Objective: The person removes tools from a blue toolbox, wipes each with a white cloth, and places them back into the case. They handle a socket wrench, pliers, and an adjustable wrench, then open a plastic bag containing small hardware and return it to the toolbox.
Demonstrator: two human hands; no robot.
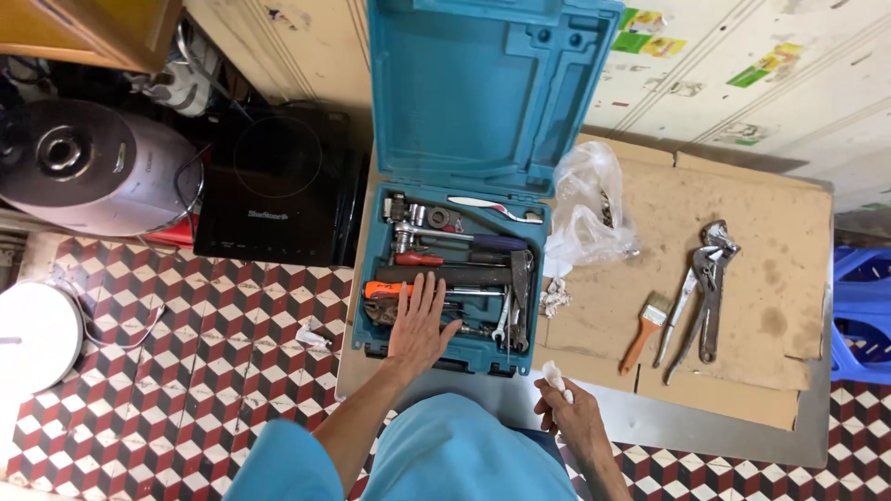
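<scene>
1. Your left hand (419, 325) lies flat, fingers spread, on the tools in one open teal toolbox (455, 278), frame centre.
2. Your right hand (577, 417) pinches one white rag (555, 378), lower centre.
3. Right: one plastic bag (587, 209), one brush (646, 329), pliers (703, 292) on cardboard (742, 213), with bare cardboard between them.

The tool case (464, 121) is matt teal moulded plastic, holding tools of bright and dull metal. Stained brown cardboard (733, 213), rough and matt, covers the smooth grey metal surface (705, 422). On it lie worn steel pliers (707, 278), a wooden-handled paintbrush (647, 329) and a crinkled clear plastic bag (589, 209). The right hand (575, 417) holds crumpled white cloth or paper (555, 378).
</scene>
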